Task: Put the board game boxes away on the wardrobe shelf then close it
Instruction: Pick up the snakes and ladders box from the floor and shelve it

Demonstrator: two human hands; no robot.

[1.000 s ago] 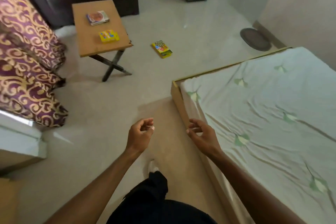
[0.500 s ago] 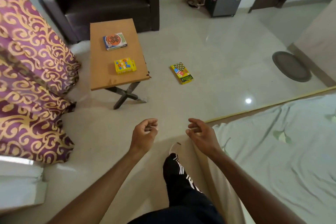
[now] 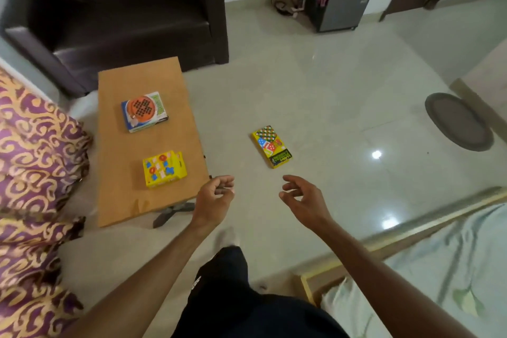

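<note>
Both hands hang empty in front of the person, arms stretched forward over a pale tiled floor [image 3: 329, 85]. Left hand [image 3: 214, 197] is loosely curled, fingers folded toward the palm and pinching nothing. Right hand [image 3: 301, 197] is half spread, fingers bent and apart, also holding nothing. Three board game boxes wait ahead. Closest to the right hand is a yellow box on the floor [image 3: 271, 147], lying flat just beyond and slightly left of that hand's fingertips, in the gap ahead of the two hands. Its long axis runs away from the person and angles a little toward the left, with the near short end pointing roughly at the right hand. Left of the left hand stands a low wooden table [image 3: 115, 189], its near right corner just beside that hand. A small yellow box [image 3: 164, 169] lies flat on the table, left of and slightly beyond the left hand. Farther off along the table, well beyond the left hand, lies a box with an orange disc on its lid [image 3: 144, 111]. Judging by position, the floor box suits the right hand best, while the two table boxes fall to the left. No wardrobe is in view, so the shelf's direction cannot be told. A dark armchair [image 3: 123, 14] stands beyond the table, and a bed's edge [image 3: 411, 230] lies to the right of the right arm.
</note>
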